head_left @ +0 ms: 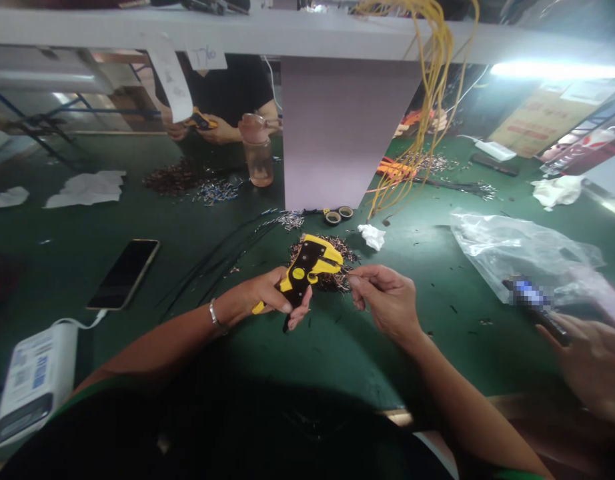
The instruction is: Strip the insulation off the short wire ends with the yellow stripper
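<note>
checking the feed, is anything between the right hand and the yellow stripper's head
Nothing visible does. The right hand pinches a thin wire right at the head of the yellow stripper gripped by the left hand; the heap of wire bits lies behind.

Gripping a yellow stripper (pixel 307 263) in the left hand (pixel 270 293), above a green table (pixel 337 350). Pinching a wire (pixel 344 270) in the right hand (pixel 385 300), holding its tip at the stripper's nose. Hovering just over a pile (pixel 332 281) of wire bits. Sharing the table with 1 phone (pixel 123 273), 2 tape rolls (pixel 338 215), 1 bag (pixel 517 253).
</note>
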`<state>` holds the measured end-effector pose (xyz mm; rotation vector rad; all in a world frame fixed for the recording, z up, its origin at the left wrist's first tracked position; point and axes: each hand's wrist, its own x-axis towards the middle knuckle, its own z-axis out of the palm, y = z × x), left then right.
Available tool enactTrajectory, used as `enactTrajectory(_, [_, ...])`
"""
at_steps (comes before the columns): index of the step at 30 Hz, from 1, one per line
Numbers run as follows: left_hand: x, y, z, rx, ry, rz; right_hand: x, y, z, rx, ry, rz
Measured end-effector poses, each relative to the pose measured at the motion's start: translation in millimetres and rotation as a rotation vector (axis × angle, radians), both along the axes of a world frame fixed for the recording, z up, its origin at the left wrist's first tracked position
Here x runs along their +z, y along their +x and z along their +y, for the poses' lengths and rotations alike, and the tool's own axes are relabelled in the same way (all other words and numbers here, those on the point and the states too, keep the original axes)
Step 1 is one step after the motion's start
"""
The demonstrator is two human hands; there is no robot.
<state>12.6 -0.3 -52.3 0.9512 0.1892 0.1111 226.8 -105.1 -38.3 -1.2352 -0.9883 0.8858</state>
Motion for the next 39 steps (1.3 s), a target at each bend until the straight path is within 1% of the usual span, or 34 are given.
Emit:
enactTrajectory(5, [2.8,0,-1,0.010,0.020,0.015,0.2,1,0,0.000,0.003,0.031])
enactTrajectory(11, [4.7,1,-3,0.039,0.041,0.005,-1.3,3,0,-0.004,0.002,-0.009])
enactTrajectory(17, [11.8,0,-8,0.107,0.056,0.042,-0.8,4,0,-0.009,0.008,0.000])
enactTrajectory(23, [16.1,1,-10,0.114,0.067,0.048,0.5,4,0,-0.019,0.002,0.019])
enactTrajectory(29, [16.1,2,-13,0.158,0.074,0.067,0.1,4,3,-0.019,0.000,0.046])
enactTrajectory(33, [15.1,3,-14,0.163,0.075,0.084,0.5,4,5,-0.006,-0.015,0.054])
enactTrajectory(37, [12.4,4,-13,0.246,0.085,0.104,1.1,3,7,0.006,-0.047,0.022])
enactTrajectory(39, [11.1,4,-11,0.241,0.078,0.098,1.0,3,9,0.001,-0.052,0.015])
